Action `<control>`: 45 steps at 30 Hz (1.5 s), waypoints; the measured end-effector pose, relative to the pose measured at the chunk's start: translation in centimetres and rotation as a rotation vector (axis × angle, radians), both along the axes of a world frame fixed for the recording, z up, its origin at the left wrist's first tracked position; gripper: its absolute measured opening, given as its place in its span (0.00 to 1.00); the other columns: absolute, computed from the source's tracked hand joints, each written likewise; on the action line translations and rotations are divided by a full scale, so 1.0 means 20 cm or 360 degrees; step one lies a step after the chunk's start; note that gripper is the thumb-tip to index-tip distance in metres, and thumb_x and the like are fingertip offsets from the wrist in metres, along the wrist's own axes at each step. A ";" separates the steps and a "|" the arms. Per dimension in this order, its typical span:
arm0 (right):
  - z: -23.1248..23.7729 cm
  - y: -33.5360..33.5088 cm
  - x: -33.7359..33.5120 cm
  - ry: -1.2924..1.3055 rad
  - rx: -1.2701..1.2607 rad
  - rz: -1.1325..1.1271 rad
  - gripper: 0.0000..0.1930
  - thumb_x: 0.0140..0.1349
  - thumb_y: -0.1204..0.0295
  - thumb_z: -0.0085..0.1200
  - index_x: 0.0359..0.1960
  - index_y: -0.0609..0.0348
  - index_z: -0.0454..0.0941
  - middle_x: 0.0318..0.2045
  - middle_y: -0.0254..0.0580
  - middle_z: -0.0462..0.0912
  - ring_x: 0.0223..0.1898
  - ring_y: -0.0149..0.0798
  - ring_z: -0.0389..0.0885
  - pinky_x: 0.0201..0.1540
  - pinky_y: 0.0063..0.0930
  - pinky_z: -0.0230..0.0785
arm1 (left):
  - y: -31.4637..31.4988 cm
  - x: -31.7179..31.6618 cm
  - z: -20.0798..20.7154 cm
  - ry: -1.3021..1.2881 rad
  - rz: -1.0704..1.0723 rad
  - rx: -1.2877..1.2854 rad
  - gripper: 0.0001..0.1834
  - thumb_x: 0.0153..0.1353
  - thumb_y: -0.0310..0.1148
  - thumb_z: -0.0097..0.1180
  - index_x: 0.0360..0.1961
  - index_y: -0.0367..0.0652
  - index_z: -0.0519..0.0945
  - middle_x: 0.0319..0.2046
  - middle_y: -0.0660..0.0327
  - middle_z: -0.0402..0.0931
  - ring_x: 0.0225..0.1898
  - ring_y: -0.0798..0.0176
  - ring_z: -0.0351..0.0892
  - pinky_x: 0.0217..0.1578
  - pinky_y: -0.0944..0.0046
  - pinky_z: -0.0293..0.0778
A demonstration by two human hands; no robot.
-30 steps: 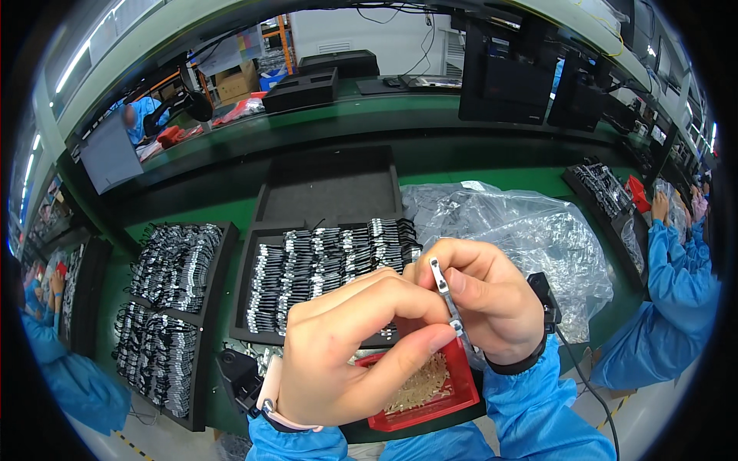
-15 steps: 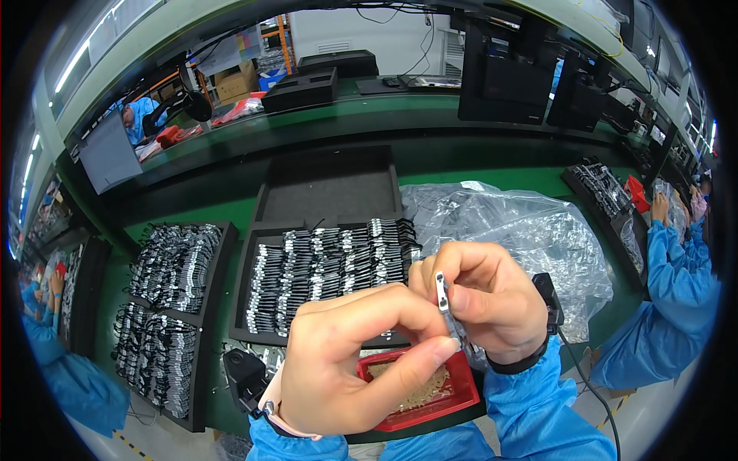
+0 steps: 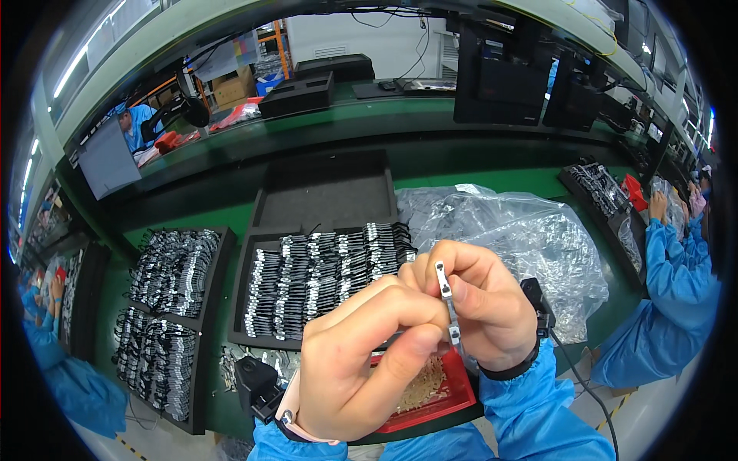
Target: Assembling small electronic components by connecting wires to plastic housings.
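Held up in front of me is a slim silver metal part [image 3: 443, 281] with small dark holes, standing nearly upright. My right hand [image 3: 492, 307] pinches it between thumb and bent forefinger. My left hand [image 3: 365, 346] is closed against its left side, thumb and forefinger bent together by the lower half; its other fingertips are hidden behind. Directly below both hands sits a red tray [image 3: 459, 396] of small tan pieces, partly covered by my left hand.
A black foam tray [image 3: 240, 319] holds rows of similar parts with black cables. Another loaded tray [image 3: 219, 288] lies at left. Crumpled clear plastic [image 3: 530, 238] covers the right side. Loose metal pieces [image 3: 231, 361] lie near my left wrist. Co-workers in blue sleeves [image 3: 669, 269] sit on both sides.
My left thumb has drawn back to the left from the part's lower end, baring more of it. The right hand keeps its pinch, shifted slightly left.
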State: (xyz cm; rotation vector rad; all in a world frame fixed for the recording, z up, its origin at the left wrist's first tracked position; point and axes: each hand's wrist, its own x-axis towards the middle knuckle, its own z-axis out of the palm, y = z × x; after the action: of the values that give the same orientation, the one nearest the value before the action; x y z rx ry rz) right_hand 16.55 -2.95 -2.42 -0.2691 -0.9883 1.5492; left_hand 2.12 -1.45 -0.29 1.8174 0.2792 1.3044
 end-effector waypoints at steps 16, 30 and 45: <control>-0.01 0.02 -0.04 -0.0012 -0.0060 0.0108 0.08 0.60 0.69 0.47 0.32 0.62 0.68 0.24 0.35 0.73 0.25 0.26 0.70 0.26 0.19 0.63 | 0.00 -0.04 0.02 0.0083 0.0056 0.0096 0.01 0.51 0.20 0.52 0.26 0.34 0.73 0.22 0.57 0.70 0.23 0.66 0.71 0.25 0.72 0.67; 0.05 0.01 0.01 -0.0047 -0.0358 0.0026 0.06 0.57 0.73 0.46 0.32 0.63 0.72 0.29 0.35 0.76 0.31 0.24 0.74 0.36 0.15 0.65 | 0.14 -0.13 0.04 0.0404 0.0562 0.1154 0.15 0.41 0.27 0.60 0.34 0.36 0.78 0.38 0.50 0.73 0.40 0.54 0.74 0.38 0.63 0.73; 0.09 -0.01 0.07 -0.0263 0.0166 -0.0580 0.29 0.52 0.69 0.46 0.56 0.71 0.57 0.48 0.48 0.69 0.50 0.36 0.67 0.50 0.32 0.60 | 0.48 -0.45 -0.01 0.0882 0.1236 0.1359 0.07 0.43 0.17 0.53 0.27 0.34 0.75 0.26 0.54 0.74 0.28 0.53 0.75 0.28 0.63 0.71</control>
State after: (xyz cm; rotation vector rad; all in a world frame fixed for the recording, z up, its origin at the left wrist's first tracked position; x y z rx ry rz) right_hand 18.03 -3.17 -0.57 -0.4819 -1.0780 1.1542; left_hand -6.89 8.14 -0.50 2.9897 0.9019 1.5164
